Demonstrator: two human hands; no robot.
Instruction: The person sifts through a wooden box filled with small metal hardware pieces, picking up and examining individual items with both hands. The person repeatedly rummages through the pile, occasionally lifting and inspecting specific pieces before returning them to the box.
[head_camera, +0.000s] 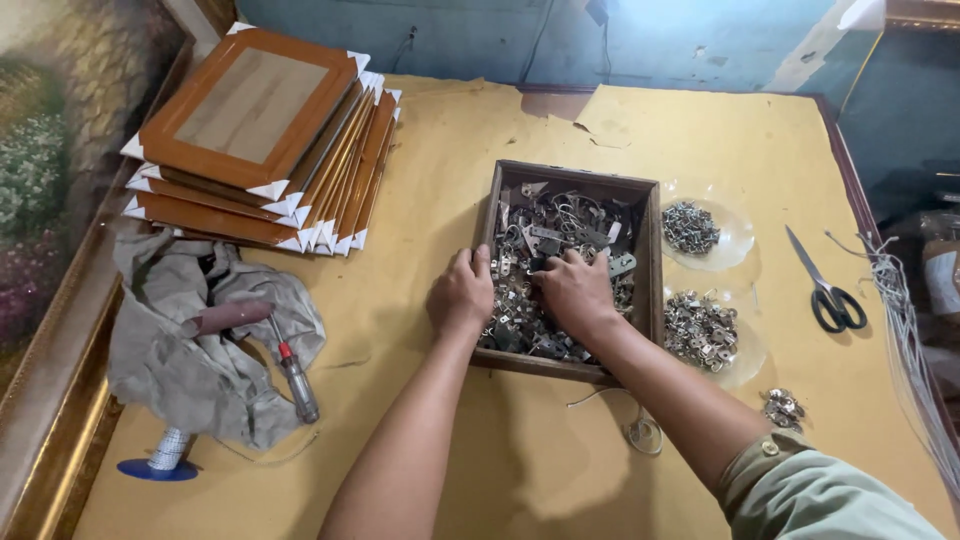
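Both hands reach into a shallow dark wooden box (651, 262) of small silver metal hangers (560, 232); left hand (461, 292) grips its rim, right hand (576, 290) curls fingers down among them

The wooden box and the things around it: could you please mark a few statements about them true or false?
1. Both hands are in the wooden box of metal fittings. True: left hand, right hand.
2. The scissors lie left of the box. False: they lie to its right.
3. The picture frames are stacked at the far left. True.
4. The screwdriver lies inside the box. False: it rests on the grey cloth.
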